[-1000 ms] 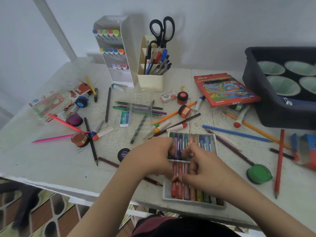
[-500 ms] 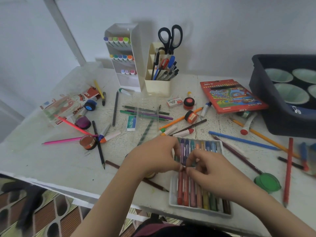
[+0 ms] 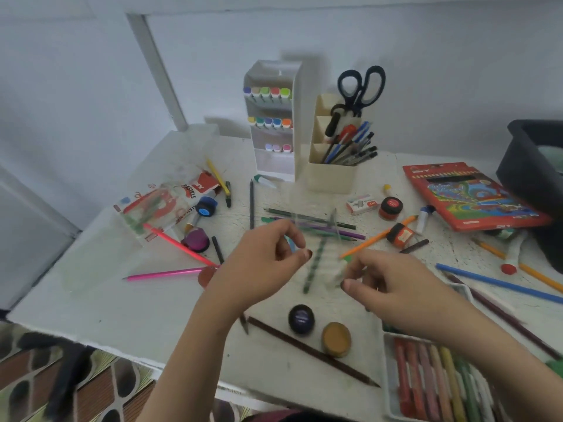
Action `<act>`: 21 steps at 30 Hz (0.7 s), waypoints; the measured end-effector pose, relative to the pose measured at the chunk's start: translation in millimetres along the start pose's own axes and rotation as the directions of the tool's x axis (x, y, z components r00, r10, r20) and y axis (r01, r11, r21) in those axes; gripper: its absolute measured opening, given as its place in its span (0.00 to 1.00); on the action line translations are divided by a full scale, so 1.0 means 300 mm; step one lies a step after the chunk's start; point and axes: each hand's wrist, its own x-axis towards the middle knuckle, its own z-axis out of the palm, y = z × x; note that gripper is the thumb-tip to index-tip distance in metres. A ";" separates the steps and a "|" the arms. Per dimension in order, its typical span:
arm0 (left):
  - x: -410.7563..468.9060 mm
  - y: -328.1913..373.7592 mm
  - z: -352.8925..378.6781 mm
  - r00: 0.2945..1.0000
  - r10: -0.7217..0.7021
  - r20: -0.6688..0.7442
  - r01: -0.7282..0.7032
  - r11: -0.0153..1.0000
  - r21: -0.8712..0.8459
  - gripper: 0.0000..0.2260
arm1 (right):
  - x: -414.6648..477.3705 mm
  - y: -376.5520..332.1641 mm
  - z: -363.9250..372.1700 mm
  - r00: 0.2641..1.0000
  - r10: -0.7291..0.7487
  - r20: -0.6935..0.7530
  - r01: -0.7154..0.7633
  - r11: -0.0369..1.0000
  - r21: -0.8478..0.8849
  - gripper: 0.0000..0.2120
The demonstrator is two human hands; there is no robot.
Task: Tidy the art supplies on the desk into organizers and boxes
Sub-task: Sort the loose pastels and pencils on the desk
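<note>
- Your left hand (image 3: 268,263) and right hand (image 3: 393,287) hover over the middle of the counter (image 3: 91,300), fingers curled.
- Blur hides both grips. I cannot tell if either holds anything, though a pale blurred stick (image 3: 342,269) sits at your right fingertips.
- The pastel tray (image 3: 388,376) lies at the near edge, beneath your right forearm.

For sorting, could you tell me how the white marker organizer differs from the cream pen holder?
The white marker organizer is taller and shows marker caps in tiers; the cream pen holder is shorter, with pens and scissors sticking up. Both stand upright at the desk's back.
</note>
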 end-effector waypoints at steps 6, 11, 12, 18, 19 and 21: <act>0.005 -0.164 -0.223 0.993 -0.050 -0.103 0.052 0.998 0.021 0.04 | 0.226 -0.181 0.038 0.998 0.006 0.066 0.001 0.993 -0.115 0.07; 0.018 -0.328 -0.414 0.965 -0.064 -0.254 0.091 0.991 0.095 0.07 | 0.484 -0.312 0.129 0.999 0.013 0.049 0.000 0.967 -0.256 0.08; 0.022 -0.365 -0.453 0.956 -0.059 -0.289 0.096 0.989 0.115 0.07 | 0.539 -0.335 0.154 0.999 0.026 0.035 -0.015 0.960 -0.278 0.08; 0.051 -0.554 -0.606 0.913 -0.080 -0.400 0.181 0.959 0.219 0.12 | 0.771 -0.404 0.273 0.991 0.118 -0.066 -0.133 0.934 -0.331 0.19; 0.051 -0.578 -0.622 0.914 -0.099 -0.394 0.197 0.956 0.216 0.14 | 0.797 -0.408 0.290 0.986 0.143 -0.084 -0.164 0.926 -0.341 0.19; 0.048 -0.617 -0.646 0.922 -0.133 -0.363 0.210 0.961 0.180 0.18 | 0.836 -0.412 0.317 0.975 0.185 -0.120 -0.216 0.914 -0.344 0.19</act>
